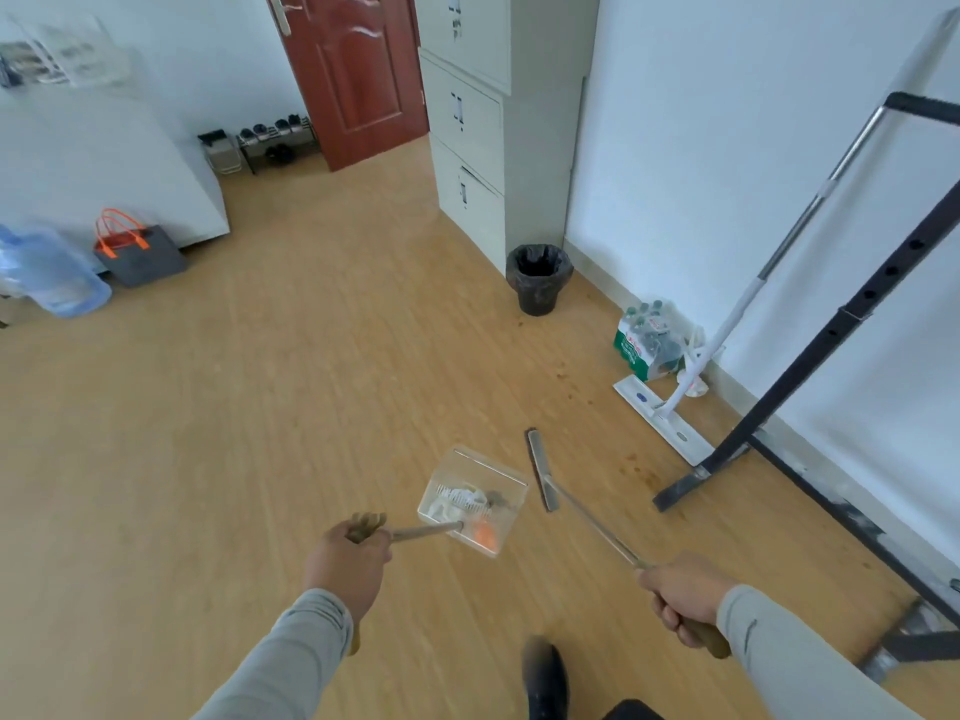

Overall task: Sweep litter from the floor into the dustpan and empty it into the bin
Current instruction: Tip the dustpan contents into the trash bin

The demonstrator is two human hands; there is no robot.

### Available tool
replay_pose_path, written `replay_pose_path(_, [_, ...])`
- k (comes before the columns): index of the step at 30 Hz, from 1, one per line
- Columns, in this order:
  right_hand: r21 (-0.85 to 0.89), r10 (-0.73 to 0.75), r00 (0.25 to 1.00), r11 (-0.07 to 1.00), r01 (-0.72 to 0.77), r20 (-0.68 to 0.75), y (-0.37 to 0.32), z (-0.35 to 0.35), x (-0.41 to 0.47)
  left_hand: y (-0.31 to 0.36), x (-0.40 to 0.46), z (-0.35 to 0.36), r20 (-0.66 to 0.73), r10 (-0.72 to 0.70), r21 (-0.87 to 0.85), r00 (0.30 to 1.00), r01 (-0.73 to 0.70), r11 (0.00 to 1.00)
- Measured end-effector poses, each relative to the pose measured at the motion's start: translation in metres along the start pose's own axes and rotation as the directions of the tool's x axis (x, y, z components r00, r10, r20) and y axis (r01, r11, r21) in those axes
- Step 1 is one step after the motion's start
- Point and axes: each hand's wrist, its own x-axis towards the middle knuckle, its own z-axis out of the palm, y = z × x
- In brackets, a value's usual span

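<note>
Near the bottom centre, the left hand [347, 556] is gripping the handle of the dustpan [472, 501], which is already carrying litter [470, 504]. Right hand [680, 600] is gripping the broom [543, 470]. Emptying seems left: the bin [538, 279] is sitting farther off, by the cabinet [483, 148].

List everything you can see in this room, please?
dustpan: one, clear, holding litter, held above the floor
broom: one, dark head, right of dustpan
bin: one, black liner, by cabinet corner
cabinet: one, pale grey, against wall
door: one, red-brown, far end
flat mop: one, white, leaning at right wall
bottle pack: one, green-white, by wall
metal rack: one, black, right
tote bag: one, grey, orange handles, left
water jug: one, blue, left
shoe rack: one, beside door
left hand: grips dustpan handle
right hand: grips broom handle
</note>
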Motion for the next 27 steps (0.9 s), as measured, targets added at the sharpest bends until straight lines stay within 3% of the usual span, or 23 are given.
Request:
replay_pose_path(12, [-0.048, -0.042, 0.998, 0.998, 0.044, 0.051, -0.149, 0.003, 0.038, 0.058, 0.105, -0.032, -0.062, -0.044, -0.065, 0.997, 0.039, 0.997])
replay_pose_path(27, [-0.018, 0.050, 0.999, 0.999, -0.051, -0.021, -0.346, 0.114, 0.044, 0.105, 0.320, -0.139, 0.074, -0.004, -0.135, 0.997, 0.014, 0.991])
